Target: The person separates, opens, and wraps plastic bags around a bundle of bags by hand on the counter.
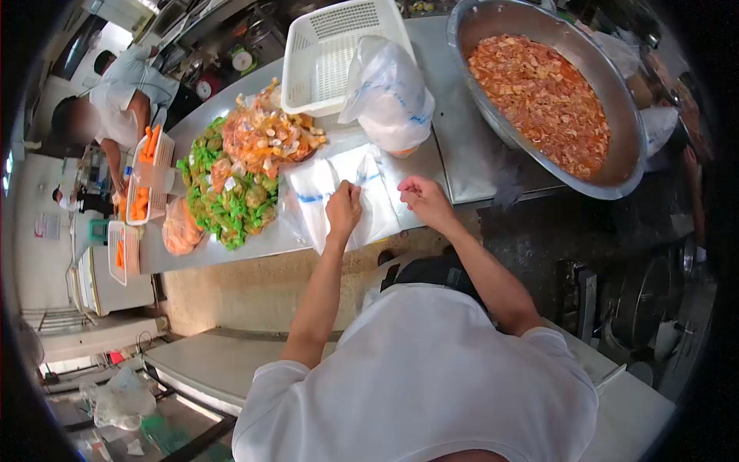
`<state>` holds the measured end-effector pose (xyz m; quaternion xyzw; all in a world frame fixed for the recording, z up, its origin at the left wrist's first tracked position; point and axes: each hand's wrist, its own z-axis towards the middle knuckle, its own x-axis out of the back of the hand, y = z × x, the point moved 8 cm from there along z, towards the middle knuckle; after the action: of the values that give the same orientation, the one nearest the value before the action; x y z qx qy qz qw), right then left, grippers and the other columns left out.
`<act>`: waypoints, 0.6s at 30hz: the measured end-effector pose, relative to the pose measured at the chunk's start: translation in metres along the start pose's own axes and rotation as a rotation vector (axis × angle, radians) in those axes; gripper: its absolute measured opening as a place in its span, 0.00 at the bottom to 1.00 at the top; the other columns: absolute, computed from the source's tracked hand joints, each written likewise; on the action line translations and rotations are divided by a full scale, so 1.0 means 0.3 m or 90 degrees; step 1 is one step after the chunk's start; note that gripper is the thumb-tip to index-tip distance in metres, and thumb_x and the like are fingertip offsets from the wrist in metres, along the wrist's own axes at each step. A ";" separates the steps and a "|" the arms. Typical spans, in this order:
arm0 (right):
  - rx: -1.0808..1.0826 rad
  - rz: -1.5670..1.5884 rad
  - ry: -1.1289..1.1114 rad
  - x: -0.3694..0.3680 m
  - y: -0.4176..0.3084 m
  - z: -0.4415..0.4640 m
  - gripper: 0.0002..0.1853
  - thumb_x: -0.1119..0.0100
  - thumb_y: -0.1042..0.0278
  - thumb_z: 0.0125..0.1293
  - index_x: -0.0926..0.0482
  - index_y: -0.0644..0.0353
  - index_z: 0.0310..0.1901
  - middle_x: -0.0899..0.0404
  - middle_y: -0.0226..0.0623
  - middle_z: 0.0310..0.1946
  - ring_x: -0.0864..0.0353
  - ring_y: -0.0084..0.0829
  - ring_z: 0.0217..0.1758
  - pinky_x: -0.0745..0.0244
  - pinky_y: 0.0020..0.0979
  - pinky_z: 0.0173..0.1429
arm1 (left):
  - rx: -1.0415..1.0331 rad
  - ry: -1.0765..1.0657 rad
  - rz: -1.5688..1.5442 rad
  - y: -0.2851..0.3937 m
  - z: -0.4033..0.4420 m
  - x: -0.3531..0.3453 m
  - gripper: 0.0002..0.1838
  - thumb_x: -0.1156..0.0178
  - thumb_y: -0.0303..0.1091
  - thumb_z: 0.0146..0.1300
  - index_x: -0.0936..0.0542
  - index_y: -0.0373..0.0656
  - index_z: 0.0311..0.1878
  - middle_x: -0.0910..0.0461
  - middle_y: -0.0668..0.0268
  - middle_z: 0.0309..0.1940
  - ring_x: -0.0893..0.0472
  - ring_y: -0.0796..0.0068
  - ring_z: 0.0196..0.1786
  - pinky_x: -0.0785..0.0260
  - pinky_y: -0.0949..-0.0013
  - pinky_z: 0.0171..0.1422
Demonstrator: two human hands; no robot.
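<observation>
Flat, clear-white plastic bags (319, 202) with blue print lie on the metal table in front of me. My left hand (344, 208) is closed over them, its fingers pinching the plastic. To the right, my right hand (426, 202) is held with curled fingers at the bags' right edge; whatever its fingertips hold is too small to make out. Just beyond both hands stands a bulging white plastic bag (391, 100) with blue print.
A white basket (296, 73) stands at the back. Green-tied bags (231, 192) and orange-toned bags (265, 131) are heaped left. A large metal basin (631, 146) of marinated meat (539, 100) stands right. Another person (115, 115) works by carrot baskets (158, 173).
</observation>
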<state>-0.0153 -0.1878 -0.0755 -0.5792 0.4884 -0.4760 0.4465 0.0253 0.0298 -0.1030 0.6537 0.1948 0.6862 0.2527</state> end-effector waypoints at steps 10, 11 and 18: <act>0.086 -0.206 -0.111 -0.252 -0.031 0.145 0.15 0.28 0.65 0.51 0.27 0.62 0.28 0.27 0.32 0.22 0.29 0.25 0.28 0.31 0.32 0.33 | 0.033 0.068 -0.185 0.064 -0.054 0.134 0.11 0.41 0.39 0.67 0.27 0.41 0.39 0.22 0.53 0.25 0.21 0.51 0.31 0.31 0.54 0.35; 0.075 -0.202 -0.112 -0.246 -0.060 0.133 0.16 0.28 0.65 0.50 0.29 0.61 0.26 0.28 0.30 0.21 0.31 0.24 0.26 0.33 0.31 0.31 | 0.067 0.076 -0.197 0.064 -0.060 0.149 0.12 0.39 0.39 0.66 0.25 0.40 0.41 0.21 0.55 0.26 0.21 0.59 0.29 0.30 0.60 0.34; 0.065 -0.091 -0.068 -0.133 -0.139 0.012 0.19 0.29 0.66 0.53 0.34 0.57 0.21 0.38 0.21 0.18 0.41 0.16 0.26 0.43 0.27 0.26 | 0.180 -0.131 -0.754 0.202 -0.116 0.092 0.12 0.40 0.40 0.65 0.22 0.40 0.37 0.19 0.62 0.34 0.19 0.66 0.40 0.27 0.61 0.51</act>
<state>-0.0086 -0.1429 -0.0396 -0.6138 0.3964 -0.4993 0.4657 -0.0153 0.0003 -0.0470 0.5246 0.5886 0.3300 0.5191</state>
